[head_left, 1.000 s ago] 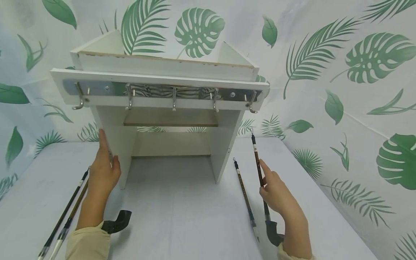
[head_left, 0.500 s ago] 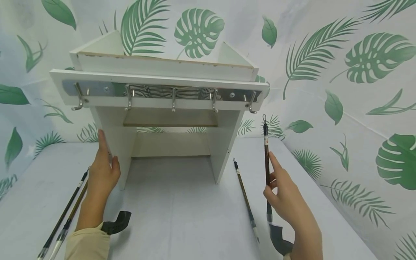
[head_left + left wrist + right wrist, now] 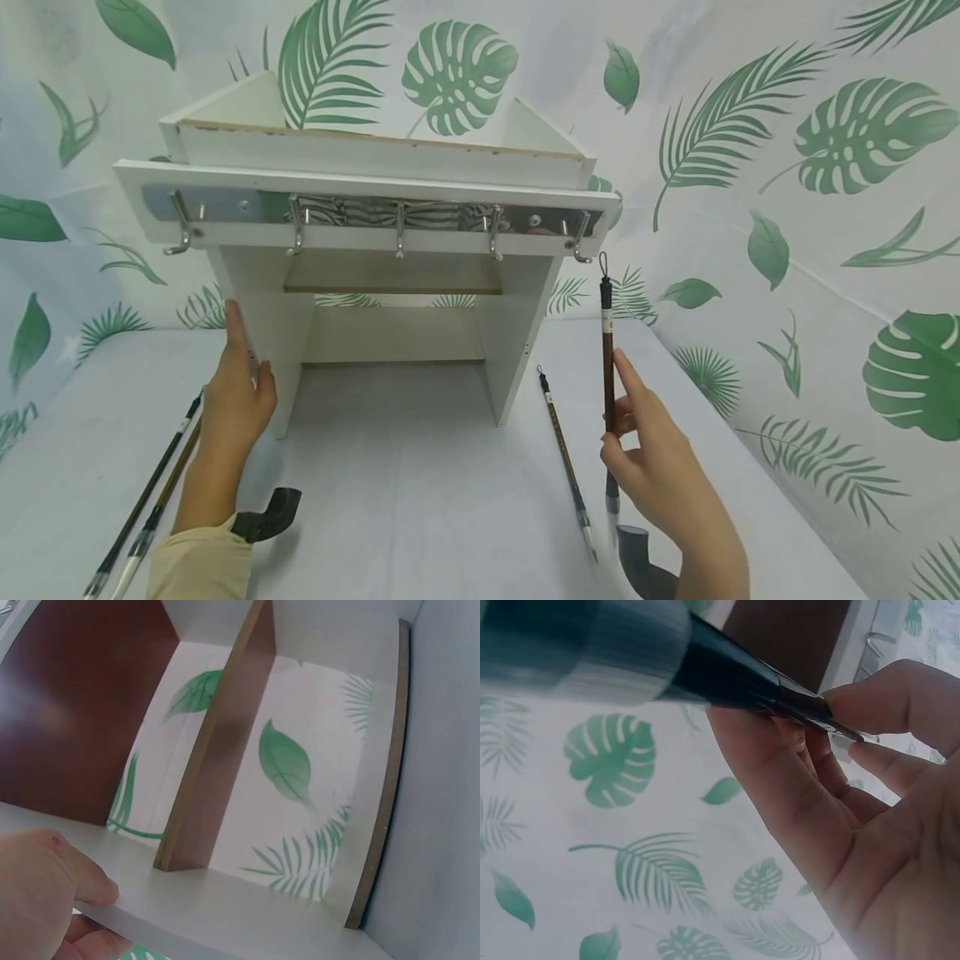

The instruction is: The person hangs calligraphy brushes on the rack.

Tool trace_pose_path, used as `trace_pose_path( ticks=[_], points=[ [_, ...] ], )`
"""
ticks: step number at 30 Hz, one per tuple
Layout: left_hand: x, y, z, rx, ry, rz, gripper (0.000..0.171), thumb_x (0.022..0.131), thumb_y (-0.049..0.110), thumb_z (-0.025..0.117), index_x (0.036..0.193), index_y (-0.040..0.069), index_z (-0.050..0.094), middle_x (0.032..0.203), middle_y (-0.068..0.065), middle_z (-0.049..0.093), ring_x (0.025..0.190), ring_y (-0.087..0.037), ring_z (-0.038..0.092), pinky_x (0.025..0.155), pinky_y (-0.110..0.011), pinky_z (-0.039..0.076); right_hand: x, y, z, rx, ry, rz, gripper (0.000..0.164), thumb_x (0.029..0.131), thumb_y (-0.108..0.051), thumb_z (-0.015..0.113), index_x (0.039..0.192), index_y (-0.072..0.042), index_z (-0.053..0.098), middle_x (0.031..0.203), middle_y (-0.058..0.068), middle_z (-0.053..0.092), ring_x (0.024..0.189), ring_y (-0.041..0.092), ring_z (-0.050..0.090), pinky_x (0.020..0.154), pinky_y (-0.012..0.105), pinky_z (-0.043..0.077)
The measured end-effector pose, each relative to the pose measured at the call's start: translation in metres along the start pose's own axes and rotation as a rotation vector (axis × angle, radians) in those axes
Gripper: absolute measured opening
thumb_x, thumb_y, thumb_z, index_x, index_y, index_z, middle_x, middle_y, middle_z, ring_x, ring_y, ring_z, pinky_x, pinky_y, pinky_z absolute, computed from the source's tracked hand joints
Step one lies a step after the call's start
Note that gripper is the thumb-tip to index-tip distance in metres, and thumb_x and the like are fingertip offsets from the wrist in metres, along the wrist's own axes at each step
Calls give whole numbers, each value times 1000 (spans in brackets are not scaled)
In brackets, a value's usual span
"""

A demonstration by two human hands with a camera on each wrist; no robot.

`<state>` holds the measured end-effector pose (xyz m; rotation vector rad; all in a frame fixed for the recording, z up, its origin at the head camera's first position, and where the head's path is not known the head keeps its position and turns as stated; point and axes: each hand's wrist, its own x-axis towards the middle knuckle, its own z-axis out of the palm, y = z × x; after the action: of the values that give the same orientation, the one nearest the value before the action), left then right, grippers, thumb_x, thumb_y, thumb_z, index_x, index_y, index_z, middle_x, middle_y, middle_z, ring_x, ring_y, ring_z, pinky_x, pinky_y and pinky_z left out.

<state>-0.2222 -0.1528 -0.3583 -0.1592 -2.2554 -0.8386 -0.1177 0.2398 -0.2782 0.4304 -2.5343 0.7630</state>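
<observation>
A white shelf unit [image 3: 375, 150] stands on the table, with a row of metal hooks across its front. My left hand [image 3: 238, 400] is at its left side panel, thumb on one side and fingers on the other; the left wrist view shows the thumb [image 3: 94, 881] at the panel's edge [image 3: 225, 907]. To the right of the shelf, my right hand [image 3: 660, 467] pinches a dark-handled calligraphy brush [image 3: 607, 358] nearly upright, its hanging loop up and bristles down. The right wrist view shows the brush [image 3: 727, 664] between thumb and fingers.
Another calligraphy brush [image 3: 562, 450] lies right of the shelf. Two more, a black one [image 3: 150, 487] and a brown one [image 3: 171, 487], lie side by side at the left. Leaf-printed cloth [image 3: 712, 250] surrounds the white table [image 3: 420, 517]. Inside the shelf is a divider board [image 3: 199, 765].
My right hand has moved up and slightly right with the brush, which now stands more upright, then shifted a little back left. My left hand stays at the shelf.
</observation>
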Motion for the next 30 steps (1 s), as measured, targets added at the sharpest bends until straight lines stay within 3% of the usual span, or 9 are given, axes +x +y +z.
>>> trace_pose_path(
  ticks=[12, 30],
  points=[
    [-1, 3, -1, 14, 1, -2, 80, 84, -9, 47, 147, 10, 1, 141, -30, 30, 97, -55, 50, 67, -57, 43, 2, -3, 6, 9, -26, 23, 85, 74, 13, 52, 146, -18, 19, 90, 4, 49, 79, 4, 49, 56, 18, 49],
    [0, 3, -2, 28, -29, -37, 81, 86, -7, 46, 147, 14, -3, 141, -30, 29, 104, -55, 47, 72, -58, 44, 6, -4, 11, -32, -40, 30, 84, 74, 13, 53, 146, -14, 19, 89, 6, 49, 78, 12, 51, 56, 18, 49]
  ],
)
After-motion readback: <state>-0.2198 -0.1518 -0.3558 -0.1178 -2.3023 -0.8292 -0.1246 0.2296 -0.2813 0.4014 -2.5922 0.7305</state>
